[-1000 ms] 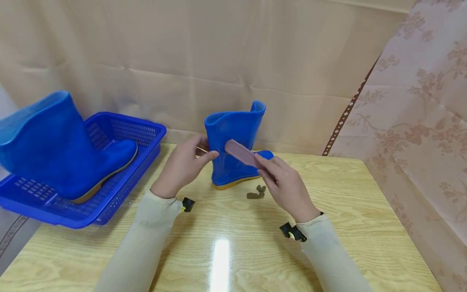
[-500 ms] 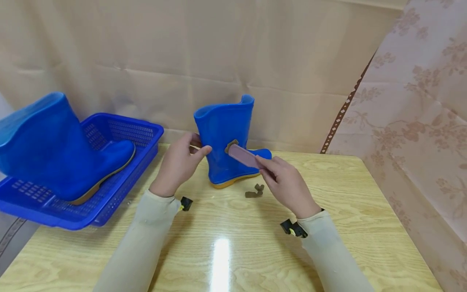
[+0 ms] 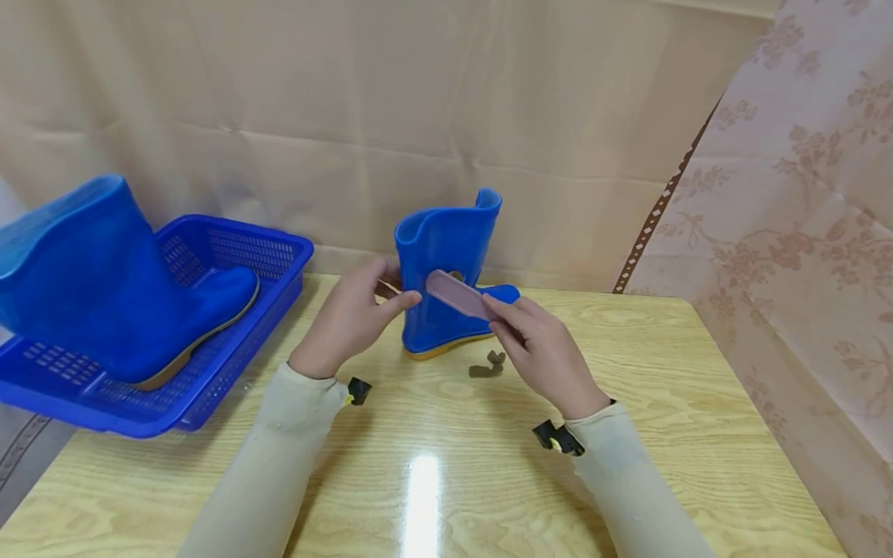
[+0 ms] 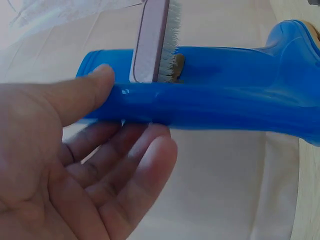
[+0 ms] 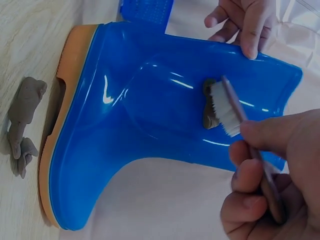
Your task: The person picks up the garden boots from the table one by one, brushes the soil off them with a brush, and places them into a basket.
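Note:
A blue rain boot (image 3: 446,236) with an orange-yellow sole stands upright on the table. My left hand (image 3: 359,314) holds the back of its shaft, thumb on the near side and fingers behind. In my right hand (image 3: 547,353) is a scrub brush (image 3: 456,294) with a pinkish-purple back, gripped by its handle. The right wrist view shows its white bristles against a brown mud-like lump (image 5: 209,107) stuck on the shaft's side. From the left wrist, the brush back (image 4: 149,45) rises over the shaft, partly covering the lump.
Brown lumps (image 3: 486,370) lie on the wooden table (image 3: 349,480) in front of the boot. At the left, a blue plastic basket (image 3: 209,411) holds another blue boot (image 3: 105,271). A beige curtain (image 3: 314,116) hangs behind, a floral cloth (image 3: 802,256) on the right.
The boot's shaft swung left with my left hand, then back right. The brush slid down off the lump, showing it, and is now back higher and further left, covering much of it.

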The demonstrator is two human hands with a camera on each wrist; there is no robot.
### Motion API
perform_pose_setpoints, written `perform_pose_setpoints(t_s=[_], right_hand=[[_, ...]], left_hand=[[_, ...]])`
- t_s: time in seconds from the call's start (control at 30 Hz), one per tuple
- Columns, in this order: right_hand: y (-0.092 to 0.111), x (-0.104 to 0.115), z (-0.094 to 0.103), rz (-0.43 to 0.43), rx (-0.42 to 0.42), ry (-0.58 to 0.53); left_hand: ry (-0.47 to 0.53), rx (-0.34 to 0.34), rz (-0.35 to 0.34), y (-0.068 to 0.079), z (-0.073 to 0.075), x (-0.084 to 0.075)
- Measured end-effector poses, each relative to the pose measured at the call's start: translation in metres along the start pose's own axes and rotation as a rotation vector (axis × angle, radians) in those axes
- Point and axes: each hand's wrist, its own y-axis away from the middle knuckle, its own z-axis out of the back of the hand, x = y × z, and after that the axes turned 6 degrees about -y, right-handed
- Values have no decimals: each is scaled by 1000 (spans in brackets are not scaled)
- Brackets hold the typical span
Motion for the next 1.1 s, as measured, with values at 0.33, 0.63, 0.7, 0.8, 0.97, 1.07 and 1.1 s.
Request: perform_pose_setpoints(t_s=[0.33,0.63,0.7,0.8,0.97,1.07,1.1], right_hand=[[-1,-1,7,-188,49,40],[0,-1,6,-68,53,24],[-1,1,5,-19,53,14],[-1,2,5,-17,24,17],[0,2,7,-124,1,13],[0,0,7,-165,13,16],[-1,0,8,-173,14,19]], left_hand=[[-8,-91,88,0,0,6],[-15,-49,48,-1,-1,3],[-11,-24,21,-1,-2,1],[-5,3,-18,0,-3,-1],[-6,4,-4,0,-3,-3],[-6,-17,39,-1,-3,0],[-5,-27,52,-1,-3,2]])
